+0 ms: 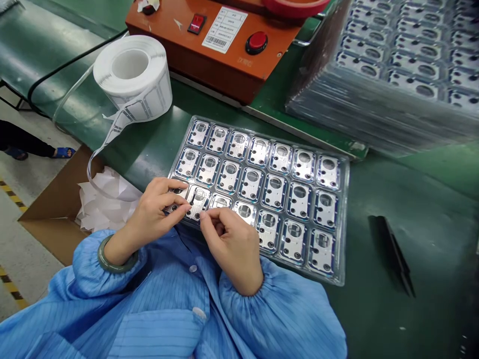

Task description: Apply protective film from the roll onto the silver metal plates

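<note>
A clear plastic tray [346, 219] lies on the bench, holding rows of silvery metal plates with blue edges, each with a round window and dark holes. Over its near left corner is my left hand [155, 212], thumb and a finger close together at one metal plate [197, 203] in the front row. My right hand [234, 244] sits just right of that plate, thumb and forefinger pinched at its lower edge. Anything between either hand's fingertips is too small or hidden to name. The left hand partly covers the front row's leftmost plate.
A label roll [159, 94] stands back left, its strip trailing toward a cardboard box [56, 209] with white paper scraps [107, 199]. Behind is an orange machine [224, 55]. Stacked filled trays [374, 109] rise back right. Black tweezers [394, 254] lie right. A person's leg [30, 139] shows left.
</note>
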Available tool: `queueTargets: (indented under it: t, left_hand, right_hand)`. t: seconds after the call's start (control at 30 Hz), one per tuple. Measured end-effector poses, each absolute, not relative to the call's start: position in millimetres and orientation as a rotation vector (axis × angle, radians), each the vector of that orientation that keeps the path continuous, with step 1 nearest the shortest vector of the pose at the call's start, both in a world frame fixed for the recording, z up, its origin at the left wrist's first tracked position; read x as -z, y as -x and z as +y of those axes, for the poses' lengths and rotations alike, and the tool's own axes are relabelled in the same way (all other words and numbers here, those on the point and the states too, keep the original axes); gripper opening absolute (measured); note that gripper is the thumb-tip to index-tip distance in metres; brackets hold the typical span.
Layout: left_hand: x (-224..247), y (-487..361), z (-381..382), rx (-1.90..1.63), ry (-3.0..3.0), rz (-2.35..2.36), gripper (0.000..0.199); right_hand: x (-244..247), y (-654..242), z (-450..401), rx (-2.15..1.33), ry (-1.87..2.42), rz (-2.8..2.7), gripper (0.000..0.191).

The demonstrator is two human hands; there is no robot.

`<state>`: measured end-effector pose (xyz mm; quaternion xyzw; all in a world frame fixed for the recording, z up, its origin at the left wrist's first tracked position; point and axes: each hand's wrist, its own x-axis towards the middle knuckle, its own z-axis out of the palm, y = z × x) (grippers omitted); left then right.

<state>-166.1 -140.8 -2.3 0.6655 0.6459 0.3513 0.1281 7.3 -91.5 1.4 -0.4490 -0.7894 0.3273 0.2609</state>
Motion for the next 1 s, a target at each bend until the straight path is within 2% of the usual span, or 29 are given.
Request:
queueTargets:
  t: [1.0]
  left_hand:
    - [4.2, 167.7, -141.9, -0.942, -2.007, 1.885, 0.003]
  right_hand:
    - [0.4, -7.6, -91.9, -0.865, 1.195, -2.175, 0.021]
